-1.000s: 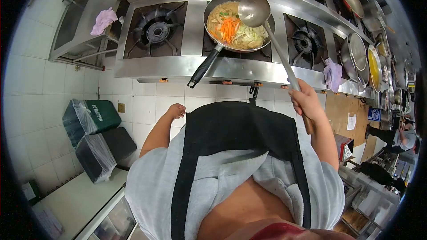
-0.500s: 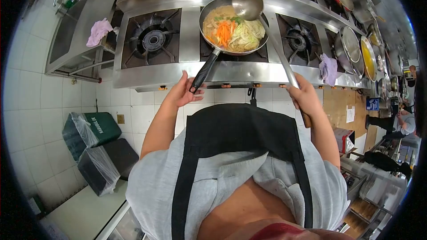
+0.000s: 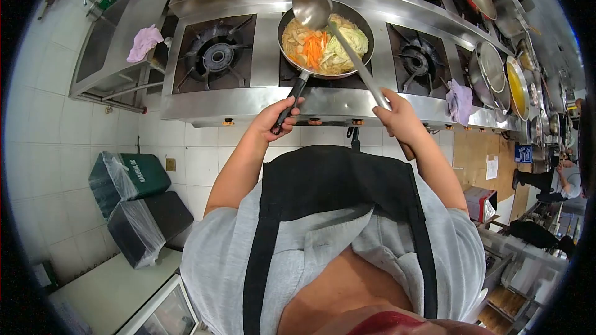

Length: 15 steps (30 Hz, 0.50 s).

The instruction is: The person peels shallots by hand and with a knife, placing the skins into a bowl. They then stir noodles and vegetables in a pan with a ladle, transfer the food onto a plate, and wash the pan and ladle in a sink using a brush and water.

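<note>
A: From the head view, where's the pan?
B: Midway along the stove, between the left burner and the right burner. Its black handle slants out over the stove's front edge.

A: And how does the food look?
B: Three patches, side by side. Bright orange carrot strips lie heaped in the middle, toward the pan's near rim. Pale green cabbage shreds fill the right side. Light brown noodles, glossy and tangled, show along the left.

A: What does the left hand do?
B: Its fingers are curled around the outer end of the handle, just off the stove's front edge. How tight, I can't tell.

A: The right hand?
B: Fingers clamped on the ladle, low on its long shaft. A brown end sticks out below the fist.

A: And the ladle's bowl?
B: Round, dull grey metal, over the pan's far left rim and hiding part of it. I can't tell whether they touch. The shaft runs slantwise across the cabbage.

A: Anything near the right hand?
B: A purple cloth, hanging at the stove's front edge, toward the right corner.
</note>
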Motion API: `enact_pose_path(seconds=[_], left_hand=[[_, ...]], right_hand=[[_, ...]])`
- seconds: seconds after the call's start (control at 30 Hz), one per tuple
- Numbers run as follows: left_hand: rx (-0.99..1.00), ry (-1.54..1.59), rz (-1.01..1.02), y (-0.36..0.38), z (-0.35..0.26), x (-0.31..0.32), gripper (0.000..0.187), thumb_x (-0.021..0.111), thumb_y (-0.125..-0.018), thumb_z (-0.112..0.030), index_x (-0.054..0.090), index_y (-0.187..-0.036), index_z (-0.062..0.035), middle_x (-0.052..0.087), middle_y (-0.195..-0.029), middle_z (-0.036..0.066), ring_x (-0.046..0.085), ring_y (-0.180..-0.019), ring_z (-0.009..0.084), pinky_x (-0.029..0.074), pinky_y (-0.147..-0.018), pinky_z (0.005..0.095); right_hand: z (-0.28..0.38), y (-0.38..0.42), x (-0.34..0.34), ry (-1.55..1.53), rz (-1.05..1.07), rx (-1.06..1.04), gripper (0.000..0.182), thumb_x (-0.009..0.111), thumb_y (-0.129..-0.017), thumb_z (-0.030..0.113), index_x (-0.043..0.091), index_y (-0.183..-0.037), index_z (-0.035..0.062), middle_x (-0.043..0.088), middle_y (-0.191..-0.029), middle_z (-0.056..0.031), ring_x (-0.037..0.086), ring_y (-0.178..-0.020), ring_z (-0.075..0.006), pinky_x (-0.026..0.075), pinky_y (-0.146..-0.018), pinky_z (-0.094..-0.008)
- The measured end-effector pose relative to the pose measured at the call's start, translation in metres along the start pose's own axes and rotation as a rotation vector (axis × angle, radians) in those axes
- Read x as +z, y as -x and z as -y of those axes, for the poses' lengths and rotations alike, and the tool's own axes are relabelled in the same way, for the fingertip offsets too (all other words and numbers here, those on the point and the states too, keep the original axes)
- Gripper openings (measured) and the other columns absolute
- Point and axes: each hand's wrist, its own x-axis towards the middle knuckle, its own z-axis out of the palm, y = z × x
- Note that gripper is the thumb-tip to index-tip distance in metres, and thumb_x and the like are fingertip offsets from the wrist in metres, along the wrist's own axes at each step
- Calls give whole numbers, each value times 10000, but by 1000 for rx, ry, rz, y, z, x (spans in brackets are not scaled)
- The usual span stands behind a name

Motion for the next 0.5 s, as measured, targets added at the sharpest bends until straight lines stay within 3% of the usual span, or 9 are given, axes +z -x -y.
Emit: enact_pose_path(seconds=[0.17,0.23,0.27,0.3,0.37,0.4,0.43,0.5], left_hand=[[-45,-118,-72,-22,-4,15,317,501,-929,-350,493,-1093,-78,497,-715,-17,406,-492,59,312,-384,190],[109,-411,-244,-22,5,32,273,500,-916,-294,497,-1019,-41,451,-646,-22,366,-443,47,291,-369,193],[92,-590,-241,-23,26,23,265,490,-910,-280,491,-1025,-41,429,-609,-27,363,-420,56,290,-372,207],[113,-632,-209,-8,41,29,234,487,-912,-287,509,-887,-56,403,-550,-31,365,-397,66,290,-365,217],[58,-383,-345,24,44,62,240,476,-913,-284,470,-789,-79,404,-525,-29,377,-396,67,287,-352,223],[52,-569,-345,15,39,47,213,486,-909,-263,442,-790,-92,422,-543,-23,374,-394,67,283,-341,224],[66,-541,-169,-7,36,16,169,509,-897,-241,438,-877,-89,429,-576,-32,376,-401,65,287,-340,218],[123,-334,-239,-21,20,49,171,538,-882,-228,434,-854,-96,434,-590,-41,368,-409,58,285,-340,210]], right_hand=[[-30,5,-16,-65,-132,-105,486,591,-821,137,443,-1273,36,487,-663,-22,428,-447,-88,363,-407,-243],[-37,12,-15,-93,-114,-100,497,600,-818,132,441,-1278,31,504,-678,-24,438,-463,-85,356,-416,-241],[-41,18,-19,-95,-120,-95,503,600,-816,126,439,-1283,30,526,-702,-31,455,-481,-86,368,-426,-243],[-42,21,-28,-88,-129,-103,509,600,-815,121,437,-1287,28,547,-725,-39,472,-499,-88,381,-437,-246],[-54,17,-43,-60,-133,-179,517,596,-810,108,433,-1293,22,580,-775,-64,496,-519,-94,409,-460,-253],[-60,16,-48,-2,-157,-170,524,588,-808,101,426,-1302,32,589,-789,-78,518,-557,-108,434,-513,-268],[-67,20,-49,59,-172,-152,533,580,-806,94,419,-1311,42,598,-803,-92,539,-596,-123,458,-566,-282],[-61,16,-52,24,-131,-105,549,578,-801,90,409,-1322,64,600,-794,-123,556,-606,-151,470,-604,-297]])
